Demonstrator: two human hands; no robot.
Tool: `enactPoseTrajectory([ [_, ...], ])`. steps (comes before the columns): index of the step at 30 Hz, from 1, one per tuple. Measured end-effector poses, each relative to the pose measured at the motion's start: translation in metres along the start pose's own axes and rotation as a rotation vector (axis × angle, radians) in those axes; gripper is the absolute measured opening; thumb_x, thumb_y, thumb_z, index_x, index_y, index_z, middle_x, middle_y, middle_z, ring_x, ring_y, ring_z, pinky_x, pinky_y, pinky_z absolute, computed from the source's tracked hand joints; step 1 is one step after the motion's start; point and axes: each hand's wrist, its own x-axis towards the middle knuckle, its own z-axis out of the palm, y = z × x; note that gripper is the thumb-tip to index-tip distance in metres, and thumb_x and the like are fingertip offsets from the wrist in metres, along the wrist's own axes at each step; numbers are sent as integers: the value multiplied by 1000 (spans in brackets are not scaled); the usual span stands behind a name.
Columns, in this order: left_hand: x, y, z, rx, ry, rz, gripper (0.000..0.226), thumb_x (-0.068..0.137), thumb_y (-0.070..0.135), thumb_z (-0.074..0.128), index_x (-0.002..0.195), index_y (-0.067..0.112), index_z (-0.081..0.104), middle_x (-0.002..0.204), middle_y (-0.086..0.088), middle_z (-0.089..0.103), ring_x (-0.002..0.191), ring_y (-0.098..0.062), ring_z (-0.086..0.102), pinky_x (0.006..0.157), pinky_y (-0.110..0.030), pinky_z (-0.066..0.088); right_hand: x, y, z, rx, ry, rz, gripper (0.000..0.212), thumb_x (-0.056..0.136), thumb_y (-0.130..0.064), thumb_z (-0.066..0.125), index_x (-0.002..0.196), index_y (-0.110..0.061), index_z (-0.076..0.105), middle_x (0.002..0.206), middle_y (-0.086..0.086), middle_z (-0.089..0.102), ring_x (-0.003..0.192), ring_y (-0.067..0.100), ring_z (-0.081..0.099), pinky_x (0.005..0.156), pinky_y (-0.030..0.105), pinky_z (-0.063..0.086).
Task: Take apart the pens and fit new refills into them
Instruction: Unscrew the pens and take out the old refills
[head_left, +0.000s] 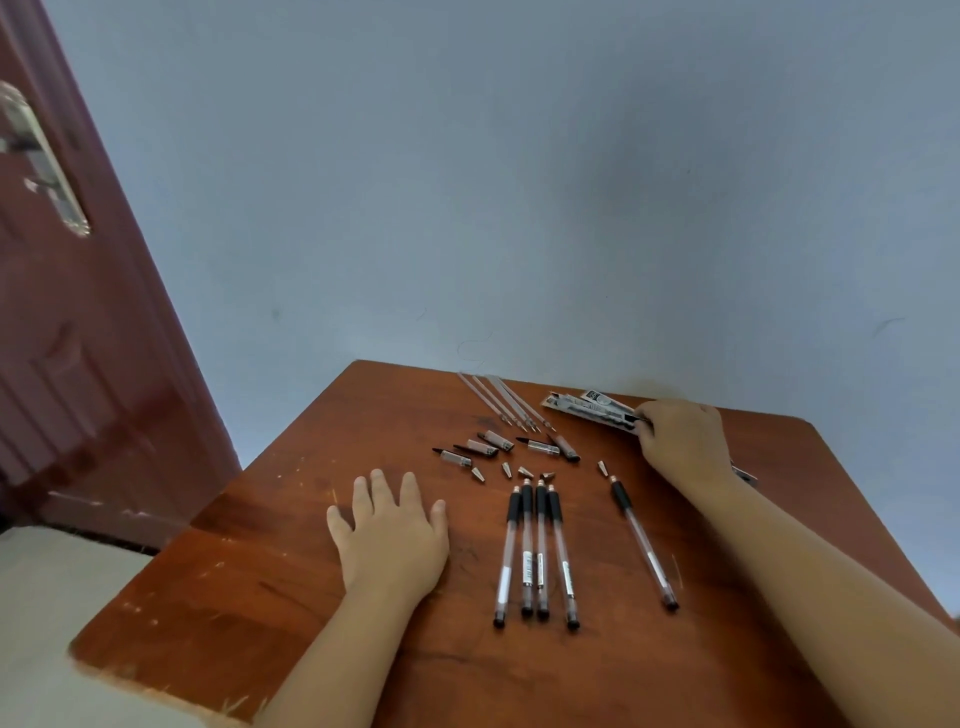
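Your left hand (390, 535) lies flat, fingers spread, on the wooden surface (291, 587). Beside it to the right, four pen barrels (537, 551) lie side by side, with caps (485, 447), tips (506, 470) and bare refills (506, 402) beyond; a fifth barrel (644, 543) lies apart. Your right hand (680, 441) grips the refill packet (589, 405).

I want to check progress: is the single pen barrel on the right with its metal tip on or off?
Off. The single pen barrel ends bare, and a metal tip lies just beyond it.
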Motion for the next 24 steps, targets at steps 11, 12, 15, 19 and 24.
enactPoseTrajectory([
  [11,-20,13,-23,-487,381,318,40,93,31,46,130,16,46,130,5,48,125,-12,39,100,-20,28,-75,-34,-78,970,-185,257,9,82,-10,60,88,-14,66,74,-6,61,60,8,54,45,6,37],
  [12,-26,20,-28,-607,392,361,37,92,28,48,126,16,50,120,9,53,118,-11,45,94,-16,31,-84,-38,-81,1057,-263,274,10,81,-9,60,85,-16,65,72,-5,62,55,5,56,42,5,38],
  [15,-43,45,-43,-1043,218,396,23,90,19,52,111,19,60,92,20,62,90,4,59,70,-5,42,-101,-48,-82,1227,-392,303,13,80,-6,60,81,-17,67,69,-1,66,47,1,58,43,12,44],
  [19,-52,62,-52,-1459,10,355,22,86,-1,54,90,19,62,64,12,70,66,1,65,62,-11,50,-111,-51,-81,1229,-408,227,22,82,-4,58,72,-22,67,68,-1,68,52,3,61,48,13,47],
  [24,-59,68,-63,-1617,-118,344,22,88,-6,46,77,9,59,58,5,67,55,-4,63,57,-18,53,-112,-44,-89,1170,-384,53,29,82,-4,57,69,-29,65,58,-15,67,55,-5,59,52,6,43],
])
